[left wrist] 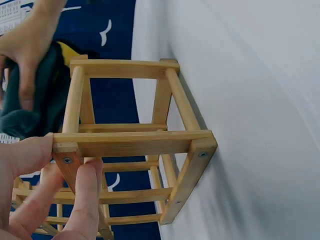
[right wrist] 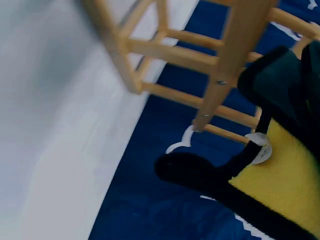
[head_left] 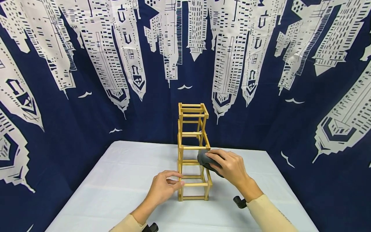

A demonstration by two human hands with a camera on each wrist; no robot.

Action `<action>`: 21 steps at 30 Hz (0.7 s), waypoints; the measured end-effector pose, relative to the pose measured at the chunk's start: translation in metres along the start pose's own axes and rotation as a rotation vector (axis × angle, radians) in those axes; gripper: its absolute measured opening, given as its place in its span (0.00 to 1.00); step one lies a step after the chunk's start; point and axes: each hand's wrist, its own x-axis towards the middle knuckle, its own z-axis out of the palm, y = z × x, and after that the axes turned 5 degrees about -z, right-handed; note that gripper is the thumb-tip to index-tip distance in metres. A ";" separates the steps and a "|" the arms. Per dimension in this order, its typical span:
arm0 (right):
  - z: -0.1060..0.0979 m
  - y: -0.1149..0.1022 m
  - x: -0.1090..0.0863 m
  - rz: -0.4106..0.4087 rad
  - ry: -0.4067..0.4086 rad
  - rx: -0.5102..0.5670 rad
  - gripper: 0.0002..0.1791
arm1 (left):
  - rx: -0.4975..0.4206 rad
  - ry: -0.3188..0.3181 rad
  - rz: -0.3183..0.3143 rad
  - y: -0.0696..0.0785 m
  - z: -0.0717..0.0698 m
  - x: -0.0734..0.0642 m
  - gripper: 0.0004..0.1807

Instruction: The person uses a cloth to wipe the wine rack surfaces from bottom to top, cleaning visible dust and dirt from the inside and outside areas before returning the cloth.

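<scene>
A tall, narrow wooden rack [head_left: 195,185] of open tiers stands upright on the table. My left hand [head_left: 165,188] grips its left front post low down, thumb and fingers on either side of the wood in the left wrist view. My right hand [head_left: 232,164] holds a soft dark grey fabric item [head_left: 207,158] at the rack's right side, beside a middle tier. Black edging, a fuzzy yellow lining [right wrist: 287,185] and a small whitish round patch show on it in the right wrist view. Its exact kind is unclear.
The rack stands on a white-covered table [head_left: 124,174]. Behind and around hangs a dark blue cloth [head_left: 156,119] printed with white upside-down buildings and birds. A black camera mount [head_left: 239,202] sits by the right wrist, another [head_left: 152,227] by the left.
</scene>
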 end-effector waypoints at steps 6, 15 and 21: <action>0.012 -0.001 -0.007 0.049 -0.138 -0.002 0.28 | -0.026 -0.035 -0.068 0.003 -0.006 0.005 0.38; 0.014 -0.006 -0.022 0.393 -0.315 0.277 0.24 | -0.024 -0.047 -0.099 0.004 -0.006 0.004 0.36; 0.015 -0.007 -0.027 0.325 -0.206 0.242 0.29 | -0.030 -0.057 -0.100 0.005 -0.005 0.002 0.36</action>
